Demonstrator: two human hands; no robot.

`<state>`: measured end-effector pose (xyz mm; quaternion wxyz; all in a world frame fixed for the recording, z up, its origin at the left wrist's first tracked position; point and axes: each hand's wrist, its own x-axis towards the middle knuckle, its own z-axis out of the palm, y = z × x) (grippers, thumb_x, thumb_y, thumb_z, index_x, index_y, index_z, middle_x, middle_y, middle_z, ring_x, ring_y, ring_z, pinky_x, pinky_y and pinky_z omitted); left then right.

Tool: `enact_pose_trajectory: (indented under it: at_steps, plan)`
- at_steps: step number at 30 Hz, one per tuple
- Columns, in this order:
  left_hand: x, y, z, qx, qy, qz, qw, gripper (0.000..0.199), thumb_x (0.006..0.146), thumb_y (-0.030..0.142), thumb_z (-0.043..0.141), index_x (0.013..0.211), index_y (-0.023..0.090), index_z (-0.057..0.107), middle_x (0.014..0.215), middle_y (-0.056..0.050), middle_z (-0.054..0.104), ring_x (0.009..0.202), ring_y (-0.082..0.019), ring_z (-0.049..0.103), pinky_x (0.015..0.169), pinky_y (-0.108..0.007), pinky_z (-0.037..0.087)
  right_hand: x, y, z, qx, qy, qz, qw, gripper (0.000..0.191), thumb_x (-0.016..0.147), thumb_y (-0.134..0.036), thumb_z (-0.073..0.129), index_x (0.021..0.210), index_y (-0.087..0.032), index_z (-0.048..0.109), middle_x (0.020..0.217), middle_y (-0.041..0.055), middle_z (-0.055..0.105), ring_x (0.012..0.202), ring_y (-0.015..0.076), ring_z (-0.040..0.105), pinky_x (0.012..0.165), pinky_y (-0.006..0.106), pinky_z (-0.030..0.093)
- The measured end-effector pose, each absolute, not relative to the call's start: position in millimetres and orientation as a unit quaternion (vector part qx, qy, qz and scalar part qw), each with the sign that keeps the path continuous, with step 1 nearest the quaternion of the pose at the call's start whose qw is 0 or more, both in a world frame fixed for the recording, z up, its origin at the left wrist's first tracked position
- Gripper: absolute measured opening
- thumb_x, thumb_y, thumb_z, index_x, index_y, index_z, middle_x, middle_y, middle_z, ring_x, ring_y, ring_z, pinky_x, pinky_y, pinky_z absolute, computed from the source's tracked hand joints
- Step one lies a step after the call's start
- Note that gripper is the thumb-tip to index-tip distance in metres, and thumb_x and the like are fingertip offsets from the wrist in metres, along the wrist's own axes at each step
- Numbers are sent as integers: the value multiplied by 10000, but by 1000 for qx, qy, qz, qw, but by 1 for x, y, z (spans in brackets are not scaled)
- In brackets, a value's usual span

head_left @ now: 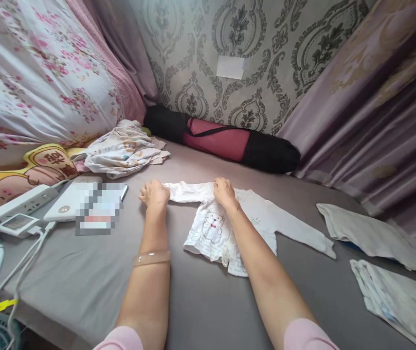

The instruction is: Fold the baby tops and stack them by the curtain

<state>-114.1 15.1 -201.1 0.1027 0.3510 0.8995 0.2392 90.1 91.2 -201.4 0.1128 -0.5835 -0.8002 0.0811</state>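
White shirt (257, 214): spread on the grey bed (200, 311), bear print up.
Left hand (154, 193): fingers closed on the cuff end; a light, even pull suits thin cloth.
Right hand (224, 192): fingers narrow, pinching the shoulder; best anchored there so the sleeve (189, 191) between the 2 hands lies straight.
Right forearm (261, 253): hides part of the front.
Nearer folded cloth (397, 296): cut off at the right edge.
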Motion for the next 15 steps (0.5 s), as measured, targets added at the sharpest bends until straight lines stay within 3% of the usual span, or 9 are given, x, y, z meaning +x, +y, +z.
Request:
enact_pose_trajectory:
  at_steps: [4, 10, 15]
  plan:
    - [-115, 18, -206, 326, 907, 241, 114, 396, 869, 303, 451, 1168, 112, 627, 1289, -281, 578, 1246, -404, 506, 986, -536, 386, 81, 102, -203, -570, -811, 88, 99, 412, 979, -141, 343, 1256, -227, 635, 1275, 89, 633, 1185, 237, 551, 946, 320, 424]
    - [-131, 23, -209, 328, 899, 233, 173, 243, 811, 315, 561, 971, 182, 687, 1171, -202, 680, 1165, -380, 588, 957, -477, 422, 73, 110, -210, -587, -798, 119, 63, 346, 986, -210, 395, 1243, -223, 627, 1284, 123, 570, 1139, 249, 584, 907, 338, 445]
    - [-134, 26, -205, 341, 875, 330, 98, 235, 847, 297, 522, 1009, 206, 665, 1078, -134, 703, 1079, -301, 633, 899, -391, 477, 72, 109, -222, -612, -768, 123, 141, 320, 990, -235, 383, 1194, -218, 629, 1234, 109, 556, 1052, 235, 600, 882, 328, 447]
